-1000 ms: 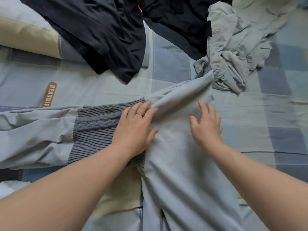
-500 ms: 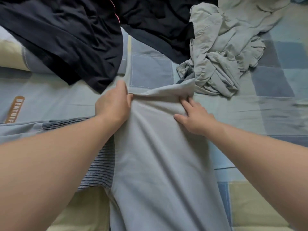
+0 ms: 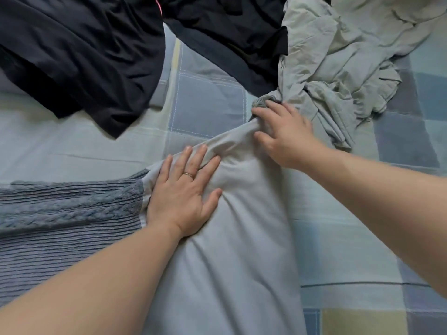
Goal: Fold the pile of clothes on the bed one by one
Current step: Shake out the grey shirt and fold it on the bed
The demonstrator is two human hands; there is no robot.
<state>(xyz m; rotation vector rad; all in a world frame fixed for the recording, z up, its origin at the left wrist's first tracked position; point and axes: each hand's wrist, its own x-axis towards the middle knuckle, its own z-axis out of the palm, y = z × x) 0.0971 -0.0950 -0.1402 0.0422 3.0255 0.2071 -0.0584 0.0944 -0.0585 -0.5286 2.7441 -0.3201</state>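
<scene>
Head view: the pale blue-grey garment point(image 3: 229, 262) lies stretched along the checked bed sheet point(image 3: 205, 102), its ribbed knit panel point(image 3: 72, 213) spread to the left. The left hand point(image 3: 183, 197) lies palm-down on it, arm extended, 4 fingers straight and slightly spread, pressing the cloth flat; 1 ring point(image 3: 188, 175) shows. The right hand point(image 3: 283, 134) reaches further, thumb and curled fingers pinching the garment's bunched far end. Black clothes point(image 3: 84, 56) and a crumpled grey-green garment point(image 3: 338, 68) lie beyond.
</scene>
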